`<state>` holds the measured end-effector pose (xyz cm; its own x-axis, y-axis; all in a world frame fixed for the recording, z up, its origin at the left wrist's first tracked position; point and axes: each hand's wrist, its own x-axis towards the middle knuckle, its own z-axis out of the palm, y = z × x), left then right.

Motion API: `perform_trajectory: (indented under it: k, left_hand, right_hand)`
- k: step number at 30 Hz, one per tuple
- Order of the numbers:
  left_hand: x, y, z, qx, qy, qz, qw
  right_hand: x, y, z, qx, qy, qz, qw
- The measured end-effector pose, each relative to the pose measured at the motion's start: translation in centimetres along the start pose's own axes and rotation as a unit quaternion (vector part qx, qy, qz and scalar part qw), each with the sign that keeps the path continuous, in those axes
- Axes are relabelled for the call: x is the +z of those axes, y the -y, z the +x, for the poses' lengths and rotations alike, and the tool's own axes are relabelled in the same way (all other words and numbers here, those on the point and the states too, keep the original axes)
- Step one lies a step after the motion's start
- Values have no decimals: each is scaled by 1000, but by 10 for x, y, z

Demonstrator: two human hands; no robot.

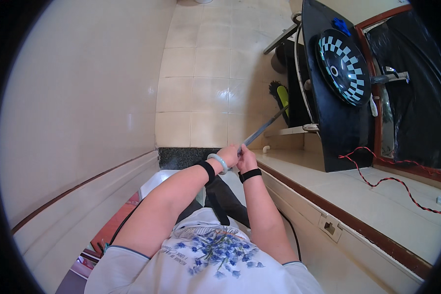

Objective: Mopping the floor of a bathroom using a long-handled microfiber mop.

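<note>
Broom (267, 126) is slanting forward and right from the grip, its green head (283, 97) sitting near the black surface (345, 139); left hand (227, 156) and right hand (248, 159) are curling around the handle (254, 137).

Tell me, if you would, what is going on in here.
A person is gripping a long grey pole with the left hand and right hand close together. The pole slants away to the right, toward a yellow-green brush head with dark bristles, low beside the black counter. Whether it touches the tiled floor is hard to tell.
</note>
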<state>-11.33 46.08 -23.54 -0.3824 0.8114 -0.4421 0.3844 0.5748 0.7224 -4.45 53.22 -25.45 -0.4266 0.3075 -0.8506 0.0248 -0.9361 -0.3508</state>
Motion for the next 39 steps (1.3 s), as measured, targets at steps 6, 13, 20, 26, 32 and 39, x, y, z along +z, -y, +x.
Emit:
perform_trajectory:
  k: [6, 13, 20, 26, 32, 39]
  left_hand:
    - [-37, -46, 19, -61, 21, -45, 997]
    - [-19, -25, 11, -47, 25, -29, 998]
    - [-20, 6, -48, -66, 34, -47, 996]
    - [-69, 27, -148, -89, -8, -56, 994]
    - [-70, 47, -283, -192, -63, -100, 974]
    - [-40, 45, -402, -203, -147, -153, 956]
  right_hand:
    - [15, 23, -4, -47, -6, 9, 999]
    - [5, 15, -4, -18, 10, -13, 1000]
    - [-8, -7, 0, 90, 56, -75, 991]
    - [27, -61, -17, 269, 193, -117, 936]
    - [51, -157, -80, 394, 216, -205, 869]
    - [41, -222, -154, 476, 304, -288, 773]
